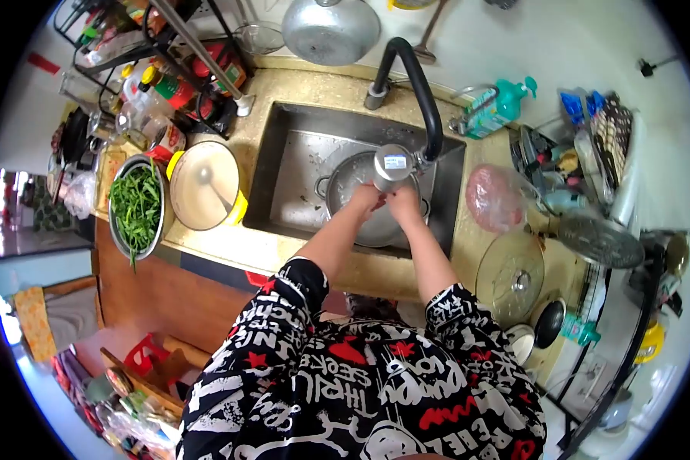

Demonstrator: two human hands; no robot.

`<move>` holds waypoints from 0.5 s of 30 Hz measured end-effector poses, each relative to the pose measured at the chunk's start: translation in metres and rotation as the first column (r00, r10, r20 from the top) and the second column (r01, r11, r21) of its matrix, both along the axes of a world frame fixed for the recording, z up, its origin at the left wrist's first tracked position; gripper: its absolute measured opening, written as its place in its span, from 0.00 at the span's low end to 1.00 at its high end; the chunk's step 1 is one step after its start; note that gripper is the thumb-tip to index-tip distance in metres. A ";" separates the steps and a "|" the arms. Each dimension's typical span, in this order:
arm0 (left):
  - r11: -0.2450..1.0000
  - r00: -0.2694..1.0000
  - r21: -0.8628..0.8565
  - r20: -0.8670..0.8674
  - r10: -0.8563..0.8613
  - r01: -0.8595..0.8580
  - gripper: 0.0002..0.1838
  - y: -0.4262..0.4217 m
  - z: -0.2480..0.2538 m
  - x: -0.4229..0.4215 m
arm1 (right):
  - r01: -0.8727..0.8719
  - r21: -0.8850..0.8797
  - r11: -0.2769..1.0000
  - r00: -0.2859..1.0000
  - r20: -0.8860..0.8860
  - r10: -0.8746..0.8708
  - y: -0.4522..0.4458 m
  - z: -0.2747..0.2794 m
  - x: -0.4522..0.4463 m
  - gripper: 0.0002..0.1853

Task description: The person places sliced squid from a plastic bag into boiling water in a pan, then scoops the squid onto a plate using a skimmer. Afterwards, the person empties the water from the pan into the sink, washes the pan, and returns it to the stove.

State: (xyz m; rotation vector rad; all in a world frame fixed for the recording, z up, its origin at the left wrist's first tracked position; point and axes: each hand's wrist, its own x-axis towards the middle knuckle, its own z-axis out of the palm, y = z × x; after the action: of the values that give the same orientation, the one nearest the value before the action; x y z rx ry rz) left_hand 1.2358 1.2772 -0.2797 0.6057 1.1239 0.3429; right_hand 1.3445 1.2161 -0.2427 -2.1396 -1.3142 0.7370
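Both of my hands meet just below the silver faucet head [392, 162], over a metal pot [376, 230] standing in the sink [291, 176]. My left hand [366, 199] has its fingers curled inward, close against my right hand. The fingers of my right hand [404, 202] are curled as well. Whatever lies between the fingers is hidden. The pot has loop handles and sits toward the right side of the basin. A black curved faucet neck [418, 73] arches above it.
Left of the sink are a bowl of green vegetables [136, 203] and a yellow-handled pot [203, 180] with a spoon in pale liquid. To the right are a teal pump bottle [498, 107], a plastic bag of pinkish contents [494, 198] and a glass lid [510, 280].
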 end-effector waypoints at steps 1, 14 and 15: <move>0.995 0.993 -0.070 0.086 0.084 -0.078 0.07 -0.001 -0.010 0.006 | -0.035 -0.023 0.999 0.999 0.018 0.035 0.003 0.006 -0.001 0.09; 0.993 0.992 -0.045 0.064 0.109 -0.107 0.06 -0.019 -0.005 -0.024 | -0.015 -0.240 0.971 0.541 -0.818 -0.194 -0.006 -0.024 0.018 0.12; 0.994 0.994 -0.023 0.026 0.109 -0.108 0.06 -0.021 0.000 -0.027 | 0.011 -0.263 0.965 0.519 -0.823 -0.230 -0.004 -0.023 0.015 0.12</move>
State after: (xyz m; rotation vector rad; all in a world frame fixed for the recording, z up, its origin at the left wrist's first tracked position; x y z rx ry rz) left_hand 1.2087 1.2562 -0.2794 0.5205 1.1359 0.4309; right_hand 1.3595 1.2120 -0.2655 -1.5590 -0.5270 1.6650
